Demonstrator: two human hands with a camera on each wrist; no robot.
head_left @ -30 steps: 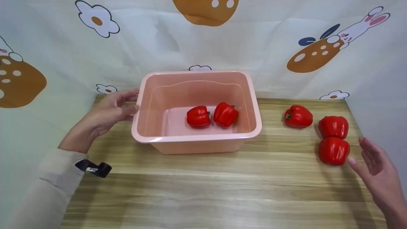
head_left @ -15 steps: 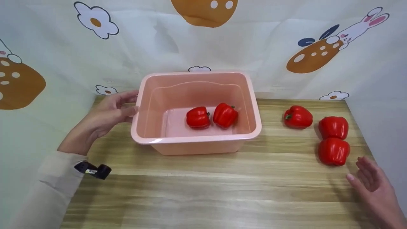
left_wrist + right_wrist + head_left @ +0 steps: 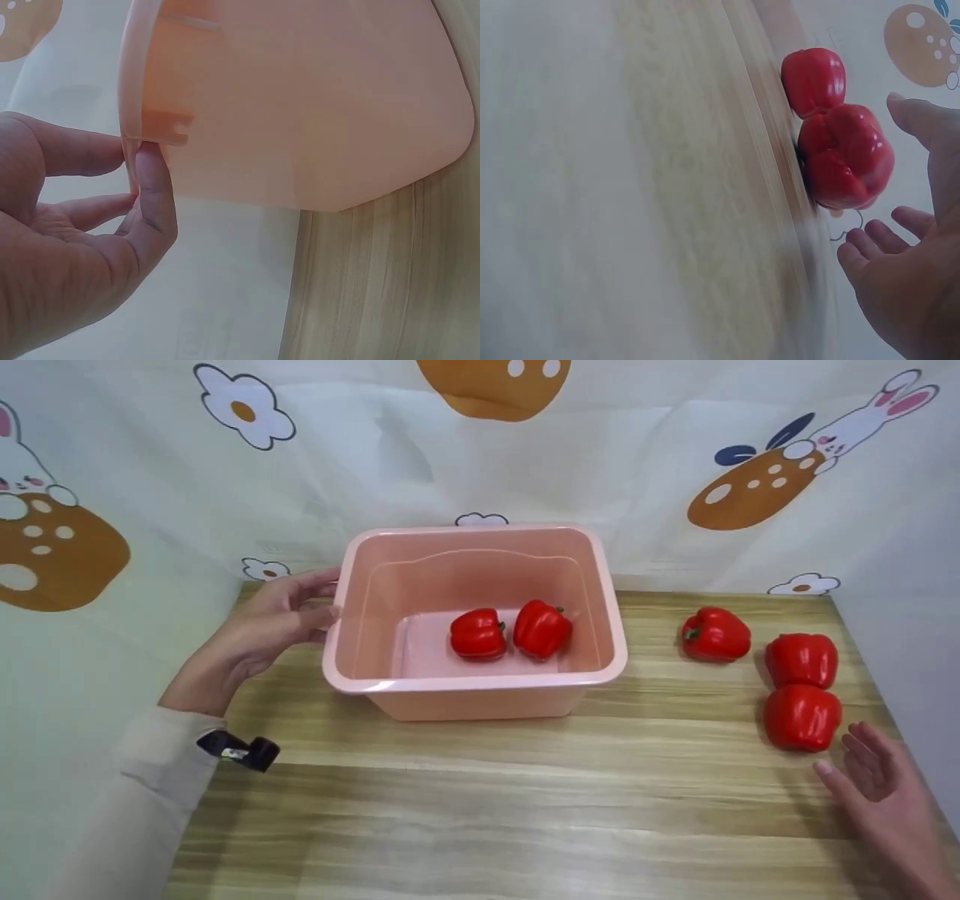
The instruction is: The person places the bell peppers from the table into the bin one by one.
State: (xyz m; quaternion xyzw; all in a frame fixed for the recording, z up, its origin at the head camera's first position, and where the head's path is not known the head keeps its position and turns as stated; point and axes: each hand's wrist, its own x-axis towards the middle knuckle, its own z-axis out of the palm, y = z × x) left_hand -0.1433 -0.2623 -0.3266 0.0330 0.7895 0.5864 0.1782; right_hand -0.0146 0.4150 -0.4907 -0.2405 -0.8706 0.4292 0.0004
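A pink plastic basin (image 3: 480, 684) stands on the wooden table with two red bell peppers inside, the left pepper (image 3: 478, 635) and the right pepper (image 3: 541, 630). My left hand (image 3: 274, 626) pinches the basin's left rim; in the left wrist view its fingers (image 3: 156, 191) curl under the rim (image 3: 133, 90). On the right side of the table lie three more bell peppers: one alone (image 3: 716, 634), and a pair, the back one (image 3: 802, 660) against the front one (image 3: 802, 718). My right hand (image 3: 889, 802), fingers spread and holding nothing, hovers just right of the front pepper.
A white cloth printed with carrots, rabbits and flowers (image 3: 645, 450) hangs behind the table and along its sides. The wooden table (image 3: 510, 802) reaches toward me in front of the basin. A black wrist camera (image 3: 240, 750) sits on my left sleeve.
My right hand first drew back toward me from the front pepper, then came slightly nearer to it again. The left hand keeps its hold on the rim. The head view shifted a little.
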